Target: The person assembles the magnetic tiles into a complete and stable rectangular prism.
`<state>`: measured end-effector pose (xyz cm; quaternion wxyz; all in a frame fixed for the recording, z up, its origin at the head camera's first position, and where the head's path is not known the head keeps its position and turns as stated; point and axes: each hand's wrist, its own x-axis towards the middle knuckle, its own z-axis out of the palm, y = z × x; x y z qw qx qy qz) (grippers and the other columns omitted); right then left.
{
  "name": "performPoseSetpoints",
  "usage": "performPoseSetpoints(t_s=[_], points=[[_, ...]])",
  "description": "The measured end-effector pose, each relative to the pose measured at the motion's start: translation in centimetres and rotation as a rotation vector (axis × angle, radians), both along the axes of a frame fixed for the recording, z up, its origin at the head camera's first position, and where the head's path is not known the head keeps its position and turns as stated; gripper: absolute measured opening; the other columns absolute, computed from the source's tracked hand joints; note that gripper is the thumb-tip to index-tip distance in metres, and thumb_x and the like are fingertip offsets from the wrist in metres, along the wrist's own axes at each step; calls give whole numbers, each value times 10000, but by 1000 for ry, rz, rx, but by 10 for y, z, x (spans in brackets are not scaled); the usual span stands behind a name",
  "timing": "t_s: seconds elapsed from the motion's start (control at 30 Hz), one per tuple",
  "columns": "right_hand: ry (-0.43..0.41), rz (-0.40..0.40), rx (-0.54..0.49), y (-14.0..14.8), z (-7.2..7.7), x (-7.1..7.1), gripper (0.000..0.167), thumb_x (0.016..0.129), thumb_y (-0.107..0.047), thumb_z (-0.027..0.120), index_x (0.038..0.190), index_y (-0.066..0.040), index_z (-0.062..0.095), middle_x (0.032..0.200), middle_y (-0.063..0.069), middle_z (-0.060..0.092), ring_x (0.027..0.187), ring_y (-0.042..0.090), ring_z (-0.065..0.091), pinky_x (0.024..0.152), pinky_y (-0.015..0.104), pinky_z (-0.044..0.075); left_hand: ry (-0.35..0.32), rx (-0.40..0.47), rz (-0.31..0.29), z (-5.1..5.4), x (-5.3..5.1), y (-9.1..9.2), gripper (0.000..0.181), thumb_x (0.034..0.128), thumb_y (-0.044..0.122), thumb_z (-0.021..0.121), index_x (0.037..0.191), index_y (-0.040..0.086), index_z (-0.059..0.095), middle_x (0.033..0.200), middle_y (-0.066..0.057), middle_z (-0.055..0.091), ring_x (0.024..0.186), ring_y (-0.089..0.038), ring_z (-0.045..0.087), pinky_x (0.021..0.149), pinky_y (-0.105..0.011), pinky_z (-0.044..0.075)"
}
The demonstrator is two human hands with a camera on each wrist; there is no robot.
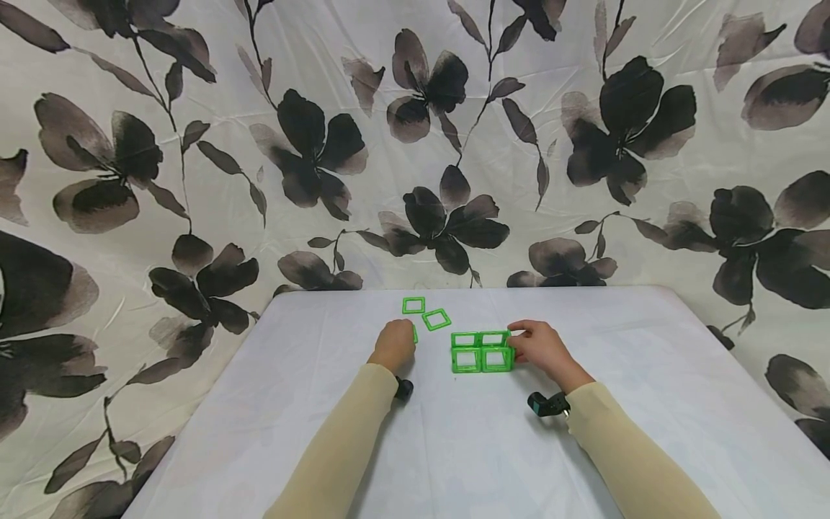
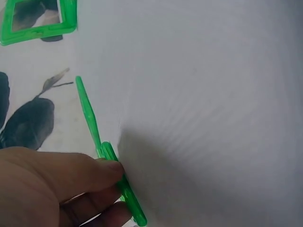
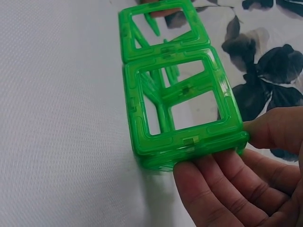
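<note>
A structure of green see-through square-frame magnetic tiles (image 1: pixel 481 359) stands on the table, two squares wide. My right hand (image 1: pixel 541 349) holds its right end. In the right wrist view, the thumb is on one side of the structure (image 3: pixel 189 140) and the fingers lie along its end face. To the left, my left hand (image 1: pixel 393 344) pinches a green square-frame tile (image 2: pixel 134 208) between thumb and fingers, seen nearly edge-on. A second green tile (image 2: pixel 87 113) extends from it at a slight angle; whether the two are joined I cannot tell. The hand hides most of both in the head view.
Beyond the left hand, two loose green square tiles lie flat: one straight (image 1: pixel 413 311) and one turned (image 1: pixel 439 326). A white cloth covers the table (image 1: pixel 454 447). Behind its far edge hangs a flower-patterned curtain (image 1: pixel 363 252). Each wrist wears a small black camera.
</note>
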<state>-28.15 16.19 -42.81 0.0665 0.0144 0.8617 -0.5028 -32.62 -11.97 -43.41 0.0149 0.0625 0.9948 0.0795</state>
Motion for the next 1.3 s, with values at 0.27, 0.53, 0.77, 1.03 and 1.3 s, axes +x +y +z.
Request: performPoseSetpoints(t_s=[0.27, 0.53, 0.77, 1.03, 1.3], points=[[-6, 11, -6, 0, 1, 1, 472, 936, -196, 572, 1369, -18, 513, 1209, 212, 616, 826, 166, 669, 731, 300, 592, -35, -2, 29, -1, 0, 0, 121, 854, 169, 706, 804, 69, 658, 813, -63, 649, 769, -207, 590, 760, -387, 536], [-2, 15, -2, 1, 0, 0, 466, 940, -184, 573, 1369, -11, 510, 1200, 213, 620, 809, 156, 664, 734, 307, 593, -49, -5, 33, 3, 2, 3, 185, 875, 243, 690, 819, 79, 626, 738, -35, 597, 703, -194, 550, 669, -346, 499], [-16, 17, -4, 2, -2, -1, 473, 943, -205, 575, 1375, -22, 510, 1210, 208, 616, 824, 159, 661, 730, 291, 591, -49, 120, 17, 8, 6, 2, 116, 896, 192, 660, 908, 85, 618, 773, -23, 604, 705, -174, 530, 665, -315, 463], [-11, 22, -1, 1, -3, -1, 477, 945, -210, 578, 1376, -21, 507, 1196, 203, 622, 818, 158, 659, 722, 289, 591, -29, 320, -41, 5, 6, -4, 175, 914, 141, 595, 1087, 121, 611, 830, -18, 652, 640, -145, 572, 593, -276, 456], [-6, 20, 1, 1, -2, -1, 479, 945, -207, 578, 1377, -14, 504, 1202, 211, 620, 813, 154, 656, 729, 300, 590, -36, 376, -78, 11, 3, -3, 257, 938, 146, 573, 1177, 107, 658, 949, -57, 687, 727, -149, 596, 663, -299, 499]])
